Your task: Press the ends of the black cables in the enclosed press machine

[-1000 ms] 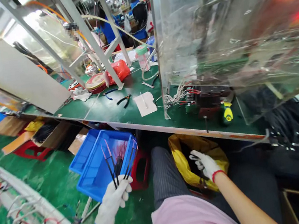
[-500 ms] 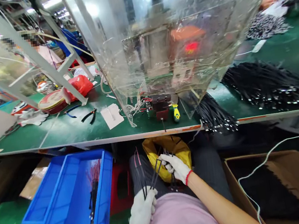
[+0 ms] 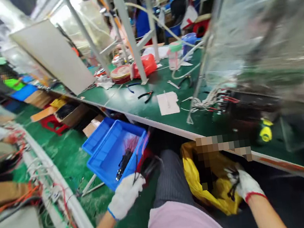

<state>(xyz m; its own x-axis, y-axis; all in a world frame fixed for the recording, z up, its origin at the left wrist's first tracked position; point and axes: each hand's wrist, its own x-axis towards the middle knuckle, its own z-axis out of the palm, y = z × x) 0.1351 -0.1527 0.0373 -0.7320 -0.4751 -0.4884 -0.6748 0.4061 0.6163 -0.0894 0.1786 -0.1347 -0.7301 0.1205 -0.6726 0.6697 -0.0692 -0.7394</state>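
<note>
My left hand (image 3: 127,195), in a white glove with a blue cuff, is closed on a black wire (image 3: 136,165) whose thin reddish end rises past the near right wall of the blue tray (image 3: 95,166). Inside that tray lies a bundle of black wires (image 3: 124,162) with red ends. My right hand (image 3: 246,183), gloved with a red cuff, grips short black wires (image 3: 233,192) at the right side of the yellow bag (image 3: 191,176). Motion blur hides the exact fingertips of that hand. The bag hangs open beside my leg, below the table edge.
On the green table (image 3: 128,108) are black-handled pliers (image 3: 146,96), a white card (image 3: 168,103), a yellow screwdriver (image 3: 265,131) and white cables (image 3: 205,101). A clear plastic shield (image 3: 223,58) stands at right. Cardboard boxes (image 3: 75,111) lie under the table's left part.
The view has swung left. My left hand has moved with its wire toward the blue tray. My right hand has moved away from the left one, to the bag's right side.
</note>
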